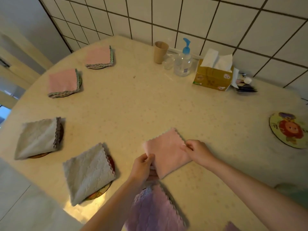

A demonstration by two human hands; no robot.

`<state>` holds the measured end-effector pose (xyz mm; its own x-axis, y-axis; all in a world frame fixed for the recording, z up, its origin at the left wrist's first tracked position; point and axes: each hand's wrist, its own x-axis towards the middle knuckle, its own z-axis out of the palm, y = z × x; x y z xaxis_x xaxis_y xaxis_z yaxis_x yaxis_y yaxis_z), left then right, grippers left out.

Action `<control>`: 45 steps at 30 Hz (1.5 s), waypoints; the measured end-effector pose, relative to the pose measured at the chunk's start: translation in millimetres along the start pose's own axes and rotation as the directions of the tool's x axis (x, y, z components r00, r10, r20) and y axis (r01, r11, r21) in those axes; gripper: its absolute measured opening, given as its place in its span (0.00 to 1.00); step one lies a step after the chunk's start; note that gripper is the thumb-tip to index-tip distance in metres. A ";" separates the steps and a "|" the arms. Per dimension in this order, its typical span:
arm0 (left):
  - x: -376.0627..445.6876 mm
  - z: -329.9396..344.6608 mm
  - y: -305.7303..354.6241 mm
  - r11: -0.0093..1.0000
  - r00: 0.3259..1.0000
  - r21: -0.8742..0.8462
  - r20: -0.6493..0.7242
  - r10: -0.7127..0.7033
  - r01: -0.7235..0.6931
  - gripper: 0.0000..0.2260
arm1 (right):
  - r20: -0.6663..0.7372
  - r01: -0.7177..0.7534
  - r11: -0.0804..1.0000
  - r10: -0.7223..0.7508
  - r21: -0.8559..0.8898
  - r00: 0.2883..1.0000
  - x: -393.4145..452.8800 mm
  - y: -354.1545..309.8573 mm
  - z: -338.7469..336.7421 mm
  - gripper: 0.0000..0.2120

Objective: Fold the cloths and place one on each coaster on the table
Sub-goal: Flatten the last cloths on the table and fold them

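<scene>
A folded pink cloth point(166, 152) lies on the table in front of me. My left hand point(143, 165) pinches its near left corner and my right hand point(196, 150) pinches its right edge. Along the left side, two grey folded cloths point(88, 172) point(37, 137) and two pink folded cloths point(63, 82) point(99, 55) each rest on a coaster. A purple cloth point(155, 209) lies below my hands, over a coaster whose rim barely shows. One bare round coaster point(290, 130) with a cartoon print sits at the right.
At the back by the tiled wall stand a paper cup point(160, 51), a pump bottle point(183, 61), a tissue box point(213, 75) and small clutter point(245, 84). The round table's edge point(50, 195) curves along the left. Another purple cloth corner point(231, 226) peeks in at the bottom.
</scene>
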<state>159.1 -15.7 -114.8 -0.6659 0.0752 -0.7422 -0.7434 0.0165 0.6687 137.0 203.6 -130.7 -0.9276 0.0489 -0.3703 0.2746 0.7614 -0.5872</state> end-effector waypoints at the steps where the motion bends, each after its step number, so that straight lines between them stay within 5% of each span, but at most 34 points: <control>1: 1.6 0.0 0.3 1.000 1.000 -0.006 -0.010 -0.003 0.003 0.10 | -0.001 -0.019 1.000 0.019 -0.023 1.000 1.2 -1.4 1.3 0.20; 10: 1.4 -2.1 16.0 0.993 0.999 0.112 -0.021 -0.028 0.030 0.13 | -0.012 -0.166 0.986 0.165 -0.036 0.986 -0.1 -14.9 0.7 0.15; 17: 17.2 -15.9 31.0 0.949 0.981 0.306 -0.146 0.125 -0.075 0.13 | -0.107 -0.209 0.975 0.201 -0.072 0.974 -6.1 -21.7 8.3 0.19; 20: 31.7 -22.4 38.2 0.823 0.932 0.525 -0.138 0.335 -0.218 0.07 | -0.121 -0.235 0.972 0.234 0.013 0.965 -6.8 -19.5 11.8 0.18; 22: 36.1 -26.8 38.3 0.644 0.888 0.724 -0.097 0.450 -0.247 0.05 | -0.130 -0.257 0.944 0.287 0.208 0.949 -10.5 -18.0 12.0 0.11; 26: 43.7 -32.9 39.5 0.426 0.851 0.844 0.065 0.522 -0.325 0.13 | -0.347 -0.330 0.859 0.470 0.391 0.812 -35.6 -6.9 17.0 0.13; 29: 50.0 -28.7 45.7 0.388 0.856 0.843 0.151 0.494 -0.373 0.17 | -0.102 -0.443 0.543 0.706 0.714 0.701 -56.0 -12.0 23.3 0.07; 31: 51.9 -23.1 50.7 0.433 0.884 0.830 0.141 0.446 -0.351 0.18 | 0.156 -0.485 0.286 0.711 0.826 0.685 -61.8 -22.7 28.1 0.05; 33: 53.7 -17.7 54.8 0.427 0.901 0.845 0.136 0.411 -0.322 0.17 | 0.265 -0.500 0.180 0.673 0.847 0.690 -59.5 -32.9 31.6 0.05; 40: 55.2 -12.8 57.5 0.500 0.945 0.839 0.047 0.323 -0.213 0.08 | 0.316 -0.493 0.061 0.697 0.868 0.643 -39.0 -49.5 38.1 0.06; 45: 54.2 -11.1 54.6 0.526 0.955 0.823 0.064 0.289 -0.214 0.05 | 0.217 -0.462 0.169 0.711 0.870 0.669 -35.8 -53.3 31.1 0.06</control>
<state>81.7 -21.8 -119.0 -0.8467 0.1405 -0.5132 -0.1972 0.8130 0.5478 163.4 141.1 -108.6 -0.3699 0.4343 -0.8213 0.6958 -0.4563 -0.5547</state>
